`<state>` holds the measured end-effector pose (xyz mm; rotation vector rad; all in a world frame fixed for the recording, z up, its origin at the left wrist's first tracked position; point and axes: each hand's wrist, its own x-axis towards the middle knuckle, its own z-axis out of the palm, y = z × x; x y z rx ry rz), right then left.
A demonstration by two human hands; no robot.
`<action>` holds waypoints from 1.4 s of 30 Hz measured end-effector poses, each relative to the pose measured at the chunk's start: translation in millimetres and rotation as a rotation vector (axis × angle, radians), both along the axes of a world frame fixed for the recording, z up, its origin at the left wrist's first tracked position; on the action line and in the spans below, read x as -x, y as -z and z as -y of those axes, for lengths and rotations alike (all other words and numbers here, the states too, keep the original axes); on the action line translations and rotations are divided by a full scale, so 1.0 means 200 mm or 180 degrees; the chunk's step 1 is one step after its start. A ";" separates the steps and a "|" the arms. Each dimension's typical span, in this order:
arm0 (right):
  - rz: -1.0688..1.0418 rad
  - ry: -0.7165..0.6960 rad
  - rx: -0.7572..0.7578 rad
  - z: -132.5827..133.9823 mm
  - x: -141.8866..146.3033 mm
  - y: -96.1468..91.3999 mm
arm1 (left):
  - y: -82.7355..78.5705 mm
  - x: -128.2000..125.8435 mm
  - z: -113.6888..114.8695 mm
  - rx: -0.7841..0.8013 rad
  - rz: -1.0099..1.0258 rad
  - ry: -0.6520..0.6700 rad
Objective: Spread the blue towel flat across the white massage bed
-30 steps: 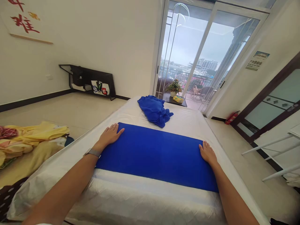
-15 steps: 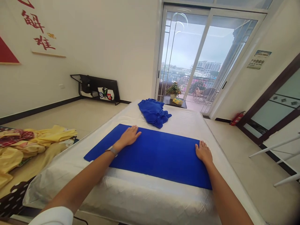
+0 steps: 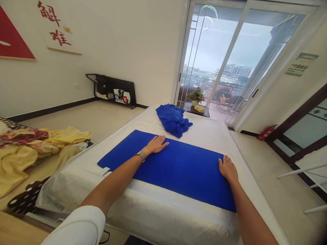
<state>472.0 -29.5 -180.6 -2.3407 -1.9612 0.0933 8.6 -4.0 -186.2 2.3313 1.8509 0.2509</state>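
A flat blue cloth, roughly rectangular, lies spread across the near part of a bed with a pale, shiny cover. My left hand rests palm down on the cloth near its far edge, fingers stretched out. At the cloth's right end, my right hand lies flat over the border, fingers extended. A white tag sticks out from the cloth's near left edge, beside my left forearm. Beyond the cloth sits a crumpled heap of blue fabric.
Yellow bedding is piled to the left. Past the bed's far end stands a small dark table with a potted plant and a yellow packet. A fire extinguisher and white metal legs are on the right.
My left hand has slid to the right along the far part of the cloth. My right hand stays at the right end. The whole view has shifted slightly, and the white tag shows more.
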 end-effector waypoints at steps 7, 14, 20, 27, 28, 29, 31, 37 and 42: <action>-0.0011 0.0003 -0.0026 -0.01 -0.01 0.02 | -0.03 0.65 0.08 0.0064 -0.0131 -0.0942; 0.0310 0.0097 0.0070 0.02 0.04 -0.05 | -0.03 0.73 0.12 -0.0082 -0.0223 -0.1101; 0.1025 -0.0001 -0.0354 0.10 0.32 -0.18 | -0.03 0.72 0.12 -0.0104 -0.0238 -0.1089; 0.0040 -0.1387 -0.0066 0.09 1.06 -0.22 | -0.01 0.73 0.12 -0.0192 -0.0229 -0.1085; -0.0086 -0.1464 0.0005 0.07 1.13 -0.20 | -0.01 0.73 0.12 -0.0204 -0.0239 -0.1081; -0.0181 -0.1481 0.0078 0.06 1.19 -0.19 | -0.01 0.73 0.12 -0.0207 -0.0250 -0.1082; -0.0290 -0.1421 0.0199 0.03 1.23 -0.15 | -0.01 0.73 0.12 -0.0187 -0.0268 -0.1098; -0.0218 -0.1142 0.0267 -0.04 1.00 -0.08 | -0.01 0.73 0.12 -0.0135 -0.0281 -0.1106; -0.0062 -0.0663 0.0275 -0.06 0.59 -0.06 | -0.01 0.74 0.13 -0.0126 -0.0330 -0.1088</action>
